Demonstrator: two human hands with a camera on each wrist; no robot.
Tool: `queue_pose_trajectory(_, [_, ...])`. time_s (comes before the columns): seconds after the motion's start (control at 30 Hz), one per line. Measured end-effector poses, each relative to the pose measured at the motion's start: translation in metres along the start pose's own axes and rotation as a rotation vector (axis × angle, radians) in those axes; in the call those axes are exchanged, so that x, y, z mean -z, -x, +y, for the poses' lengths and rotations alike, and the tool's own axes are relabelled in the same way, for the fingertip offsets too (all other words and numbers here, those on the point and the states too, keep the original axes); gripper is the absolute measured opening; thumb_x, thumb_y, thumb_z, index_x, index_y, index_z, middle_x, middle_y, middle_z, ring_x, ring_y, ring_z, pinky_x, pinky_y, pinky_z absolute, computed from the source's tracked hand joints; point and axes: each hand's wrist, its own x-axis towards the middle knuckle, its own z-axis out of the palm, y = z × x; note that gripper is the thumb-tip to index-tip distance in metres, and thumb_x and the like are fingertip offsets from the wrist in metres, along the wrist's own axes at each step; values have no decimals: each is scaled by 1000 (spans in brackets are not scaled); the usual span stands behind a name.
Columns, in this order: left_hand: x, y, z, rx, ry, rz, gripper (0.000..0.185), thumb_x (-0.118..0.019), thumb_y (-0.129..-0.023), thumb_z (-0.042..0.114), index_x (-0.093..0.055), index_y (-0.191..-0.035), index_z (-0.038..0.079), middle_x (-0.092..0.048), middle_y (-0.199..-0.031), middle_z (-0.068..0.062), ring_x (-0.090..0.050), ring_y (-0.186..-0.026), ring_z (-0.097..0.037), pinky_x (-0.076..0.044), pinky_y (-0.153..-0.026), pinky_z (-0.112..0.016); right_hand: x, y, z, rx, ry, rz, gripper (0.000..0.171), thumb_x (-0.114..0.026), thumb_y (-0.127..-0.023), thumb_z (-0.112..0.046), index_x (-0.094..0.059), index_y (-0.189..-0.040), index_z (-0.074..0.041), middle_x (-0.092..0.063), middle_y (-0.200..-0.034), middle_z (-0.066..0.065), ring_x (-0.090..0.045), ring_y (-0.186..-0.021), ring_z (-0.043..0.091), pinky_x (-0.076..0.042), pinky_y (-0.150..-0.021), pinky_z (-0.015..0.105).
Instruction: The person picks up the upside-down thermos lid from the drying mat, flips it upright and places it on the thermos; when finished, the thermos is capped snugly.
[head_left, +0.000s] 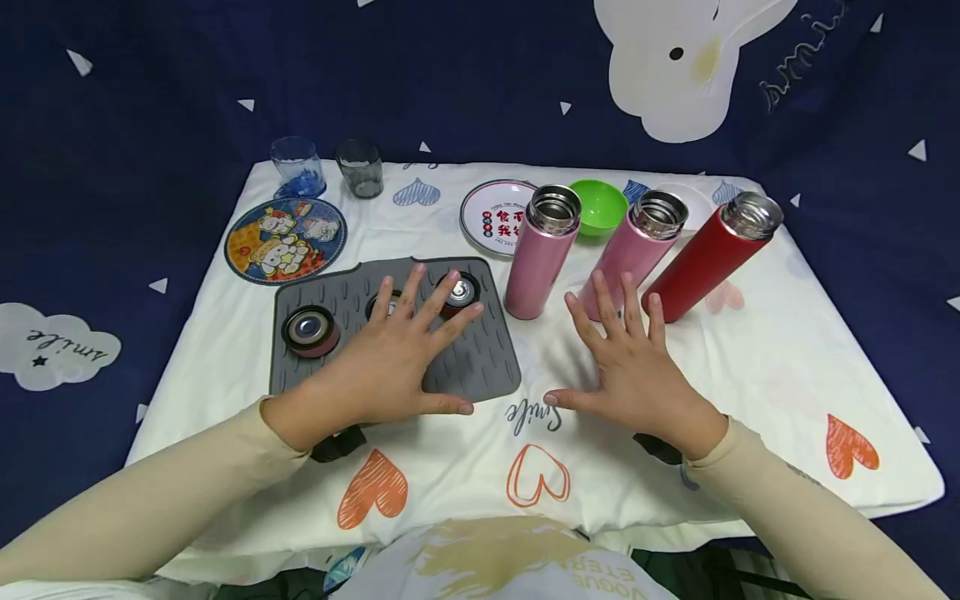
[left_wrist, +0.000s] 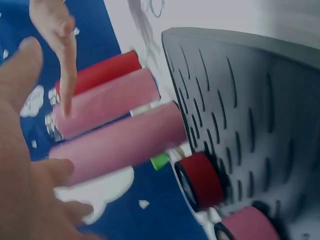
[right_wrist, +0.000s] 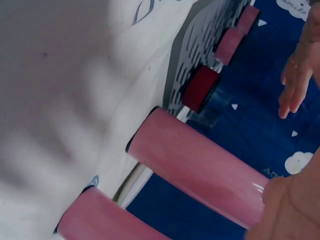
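Note:
My left hand point(head_left: 397, 354), fingers spread, hovers over a grey ridged mat point(head_left: 480, 367). On that mat are three bottle lids: a pink lid point(head_left: 310, 331) at the left, another partly hidden behind my fingers, and a red lid point(left_wrist: 200, 181) at the right. My right hand point(head_left: 637, 375), also spread with nothing in it, is over the cloth in front of the bottles. Three uncapped bottles stand to the mat's right: a pink bottle point(head_left: 534, 271), a second pink bottle point(head_left: 622, 258) whose base the right fingertips overlap in the head view, and a red bottle point(head_left: 701, 271).
Behind the mat are a round cartoon plate point(head_left: 285, 242), a blue glass point(head_left: 296, 162) and a grey glass point(head_left: 362, 171). A white plate with red lettering point(head_left: 487, 212), a green bowl point(head_left: 600, 204) and a plain white plate point(head_left: 693, 200) sit behind the bottles.

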Motion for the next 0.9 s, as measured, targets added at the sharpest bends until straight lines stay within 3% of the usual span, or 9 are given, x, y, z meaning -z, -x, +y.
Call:
queue_pose_trajectory(0.1, [7,7,-20,64,250,104,73,-63,-90,56,-42,-149,20,-46,-146,-8,-45,-131,-29,-40,-102,-51,1,1,1,17,-65,62,114,-67,-75,-71,-12,-158,-17,13,-161,14,14,-145,40,4,-111,62])
queue_pose_trajectory(0.2, [18,24,-55,232,291,204,57,-75,-84,46,-62,-129,14,-65,-109,-6,-61,-95,-23,-51,-75,-46,2,2,3,42,-147,138,104,-75,-76,-56,-25,-156,-13,5,-162,15,5,-145,40,-6,-109,65])
queue_pose_trajectory(0.27, [23,38,-79,408,195,140,72,-76,-75,60,-63,-124,10,-62,-109,-13,-58,-96,-30,-49,-72,-51,5,3,3,62,-195,176,96,-78,-75,-48,-33,-152,-11,-2,-162,16,-1,-145,40,-10,-107,67])
queue_pose_trajectory(0.33, [23,53,-100,538,80,0,93,-75,-64,73,-60,-127,6,-60,-114,-18,-56,-100,-36,-48,-74,-54,6,3,3,82,-232,184,92,-79,-75,-44,-38,-150,-11,-5,-162,16,-5,-144,41,-12,-105,67])
queue_pose_trajectory(0.43, [17,67,-121,620,58,-151,95,-76,-61,76,-61,-123,5,-66,-107,-16,-61,-90,-34,-50,-66,-50,6,2,3,111,-259,150,92,-80,-76,-44,-37,-150,-11,-5,-162,15,-6,-143,42,-13,-104,66])
queue_pose_trajectory(0.57, [14,72,-130,612,71,-130,73,-79,-64,68,-67,-107,10,-68,-83,-2,-58,-69,-22,-44,-53,-38,3,-1,2,136,-293,103,92,-79,-77,-47,-36,-151,-12,-2,-163,11,-6,-142,42,-13,-105,64])
queue_pose_trajectory(0.7, [27,64,-107,545,38,2,69,-82,-62,64,-69,-107,13,-67,-86,1,-58,-70,-20,-45,-55,-39,4,-7,-6,165,-406,103,80,-79,-80,-42,-45,-146,-16,-28,-157,6,-24,-136,34,-21,-101,57])
queue_pose_trajectory(0.8, [37,44,-66,357,7,140,71,-85,-59,58,-68,-110,12,-66,-92,0,-61,-77,-20,-48,-60,-42,6,-13,-21,171,-571,41,64,-77,-84,-39,-52,-140,-20,-53,-138,-3,-42,-123,20,-29,-96,49])
queue_pose_trajectory(0.9, [38,17,-18,122,-26,225,70,-85,-58,55,-67,-110,11,-63,-93,0,-59,-83,-20,-50,-67,-41,8,-22,-40,116,-799,-91,52,-71,-89,-40,-55,-135,-21,-64,-119,-8,-54,-107,12,-39,-91,45])
